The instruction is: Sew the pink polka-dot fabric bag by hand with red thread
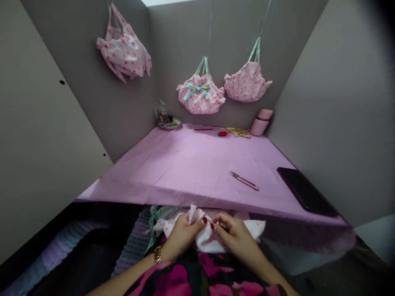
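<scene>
Both hands work in my lap, below the front edge of the table with the pink cloth (pixel 191 164). My left hand (pixel 182 236) is closed, pinching a bunched fold of white fabric with pink dots (pixel 210 242). My right hand (pixel 236 236) is closed too, its fingertips pinched on the same fabric right beside the left thumb. Whether a needle is held there is too small to tell. A teal strip (pixel 153 218) pokes out at the fabric's left end.
On the table lie small pink-handled snips (pixel 243 180), a black tablet (pixel 305 191), a red thread spool (pixel 222 133), a red pencil (pixel 202 129), a pink bottle (pixel 261 122) and a basket (pixel 169 122). Three dotted pink pouches (pixel 200 94) hang on the grey walls.
</scene>
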`<act>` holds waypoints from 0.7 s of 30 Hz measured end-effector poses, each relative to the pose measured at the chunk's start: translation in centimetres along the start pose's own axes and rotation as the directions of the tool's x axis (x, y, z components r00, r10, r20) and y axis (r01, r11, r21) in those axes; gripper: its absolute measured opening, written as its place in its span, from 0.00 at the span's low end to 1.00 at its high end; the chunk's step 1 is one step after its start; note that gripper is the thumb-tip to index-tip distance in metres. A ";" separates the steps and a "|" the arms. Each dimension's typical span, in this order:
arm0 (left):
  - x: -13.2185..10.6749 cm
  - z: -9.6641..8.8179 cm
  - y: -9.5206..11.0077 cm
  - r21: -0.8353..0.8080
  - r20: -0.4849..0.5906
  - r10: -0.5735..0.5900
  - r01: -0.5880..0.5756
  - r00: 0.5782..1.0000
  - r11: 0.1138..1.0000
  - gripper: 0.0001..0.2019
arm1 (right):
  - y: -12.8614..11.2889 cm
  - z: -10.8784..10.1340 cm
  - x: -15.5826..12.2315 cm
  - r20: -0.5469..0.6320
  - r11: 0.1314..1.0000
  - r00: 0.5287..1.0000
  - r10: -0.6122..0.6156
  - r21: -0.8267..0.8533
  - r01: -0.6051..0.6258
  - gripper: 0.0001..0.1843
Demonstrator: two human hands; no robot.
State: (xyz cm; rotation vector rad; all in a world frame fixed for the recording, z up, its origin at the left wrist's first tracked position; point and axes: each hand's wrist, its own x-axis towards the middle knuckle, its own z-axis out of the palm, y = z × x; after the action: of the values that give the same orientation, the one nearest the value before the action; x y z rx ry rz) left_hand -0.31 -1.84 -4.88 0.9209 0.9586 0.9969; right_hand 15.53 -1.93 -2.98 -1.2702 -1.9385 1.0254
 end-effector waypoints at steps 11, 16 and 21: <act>0.1 -0.1 -0.2 0.051 -0.007 0.034 -0.034 0.999 0.998 0.12 | -0.6 -0.2 0.1 -0.006 0.997 1.000 0.009 -0.083 -0.009 0.08; 0.2 -0.2 0.0 0.140 0.016 0.052 -0.054 0.998 0.989 0.13 | -0.9 -0.2 0.1 -0.020 0.988 1.000 -0.004 -0.154 0.000 0.08; 0.2 -0.3 0.1 0.159 -0.014 0.055 -0.052 0.998 0.986 0.12 | -0.5 0.0 0.0 -0.042 0.986 0.999 -0.019 -0.168 0.011 0.08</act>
State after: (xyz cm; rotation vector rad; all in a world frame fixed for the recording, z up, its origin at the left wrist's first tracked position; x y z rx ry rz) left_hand -0.52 -1.61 -4.91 1.0771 1.0447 0.9861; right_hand 15.26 -2.08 -2.54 -1.3552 -2.0330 0.8339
